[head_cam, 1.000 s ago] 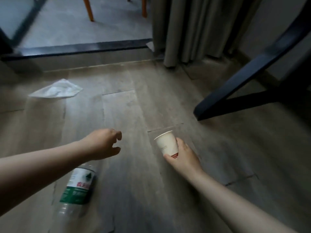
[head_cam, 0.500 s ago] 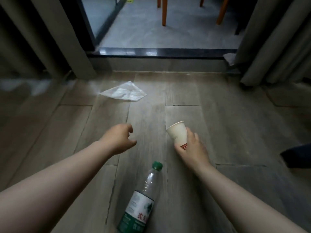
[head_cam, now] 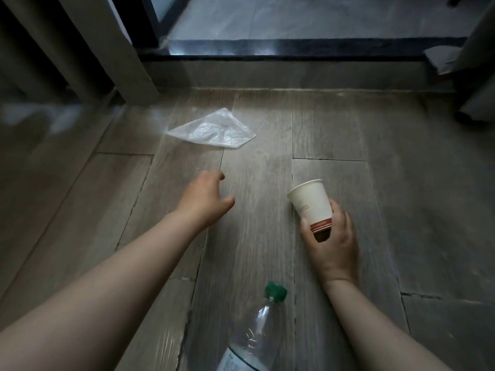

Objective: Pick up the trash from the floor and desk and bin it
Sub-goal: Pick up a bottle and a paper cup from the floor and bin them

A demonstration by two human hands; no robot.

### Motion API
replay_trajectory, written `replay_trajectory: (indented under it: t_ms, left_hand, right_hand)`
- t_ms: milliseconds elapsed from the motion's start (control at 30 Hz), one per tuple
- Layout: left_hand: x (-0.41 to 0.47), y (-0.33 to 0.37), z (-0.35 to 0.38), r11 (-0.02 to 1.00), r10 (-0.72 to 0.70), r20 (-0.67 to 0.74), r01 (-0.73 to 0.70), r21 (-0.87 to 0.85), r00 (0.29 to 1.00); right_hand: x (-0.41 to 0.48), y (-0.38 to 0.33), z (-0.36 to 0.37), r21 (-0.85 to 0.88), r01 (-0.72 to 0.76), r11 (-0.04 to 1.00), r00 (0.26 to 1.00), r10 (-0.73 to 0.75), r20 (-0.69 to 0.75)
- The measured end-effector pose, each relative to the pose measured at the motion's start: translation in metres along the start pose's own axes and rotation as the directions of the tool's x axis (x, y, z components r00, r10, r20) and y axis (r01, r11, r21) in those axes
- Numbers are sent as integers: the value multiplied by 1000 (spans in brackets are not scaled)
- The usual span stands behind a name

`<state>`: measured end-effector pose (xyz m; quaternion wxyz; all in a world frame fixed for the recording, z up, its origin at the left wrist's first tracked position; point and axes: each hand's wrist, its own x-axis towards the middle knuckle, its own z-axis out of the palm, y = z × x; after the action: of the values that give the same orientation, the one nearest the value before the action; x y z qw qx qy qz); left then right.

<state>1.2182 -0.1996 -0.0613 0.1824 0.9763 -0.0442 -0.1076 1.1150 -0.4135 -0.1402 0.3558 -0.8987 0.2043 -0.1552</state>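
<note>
1. The right hand (head_cam: 334,236), right of centre in the frame, is gripping a white paper cup (head_cam: 310,204) by its lower end. The fingers and thumb are curling round the red-banded base, and the cup is tilting with its mouth toward the upper left.
2. The left hand (head_cam: 205,202), at the centre of the frame, is hovering over the wooden floor (head_cam: 348,124). Its fingers are loosely curled, its thumb is standing out, and it is holding nothing.
3. A clear plastic bag (head_cam: 211,129) is lying flat on the floor at upper centre. It is near the left fingertips, which are pointing toward it, but apart from them.
4. A clear plastic bottle (head_cam: 257,330) with a green cap is lying on its side at bottom centre, between the two forearms. Neither hand is touching it.
5. Judging by this, the floor trash is being gathered. The cup is in hand, the bag is looking like the next pick, and the bottle is waiting.
6. The next move is calling for the left hand to go further up the frame and pinch the bag. The film is thin and lying flat, so the fingertips are likely needing a wrinkle or an edge to catch.
7. No bin is showing in the frame, so the binning itself is not yet done. With both hands filled, the bottle is probably needing a second trip or the bag tucked into the cup.
</note>
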Motion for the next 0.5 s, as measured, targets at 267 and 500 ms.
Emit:
replay_trajectory:
  t_ms: [267,500]
  left_hand:
    - [59,11,5,978,64,48,-72,198,997]
    - [99,15,4,968,58,98,-80,239,993]
  right_hand:
    - [-1,0,1,1,1,1000,1000,-1,-3]
    - [0,-1,0,10,9,1000,1000,-8,-16]
